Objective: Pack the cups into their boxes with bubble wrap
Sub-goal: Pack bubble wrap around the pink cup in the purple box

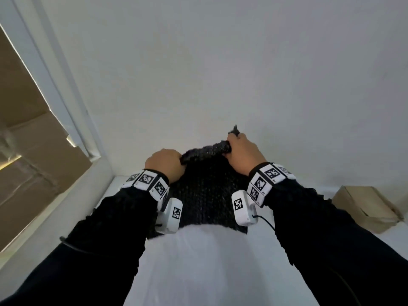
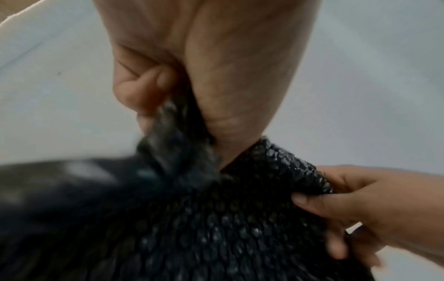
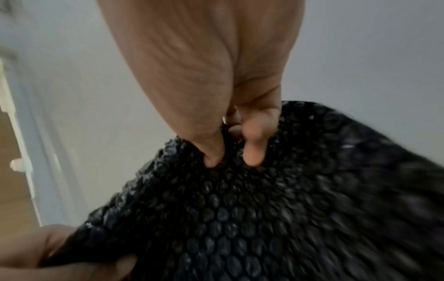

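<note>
A sheet of black bubble wrap [image 1: 205, 193] hangs in front of a white wall, held up by its top edge above the white table [image 1: 198, 261]. My left hand [image 1: 165, 164] grips the top left corner, its fingers curled round the bunched wrap [image 2: 182, 144]. My right hand [image 1: 240, 151] pinches the top right corner, thumb and fingers pressed into the wrap [image 3: 240, 199]. No cup shows in any view. The right hand [image 2: 348, 205] also appears in the left wrist view, and the left hand [image 3: 48, 252] in the right wrist view.
A brown cardboard box [image 1: 366, 208] sits on the table at the right, against the wall. More cardboard [image 1: 28, 151] shows behind a white frame [image 1: 55, 89] at the left.
</note>
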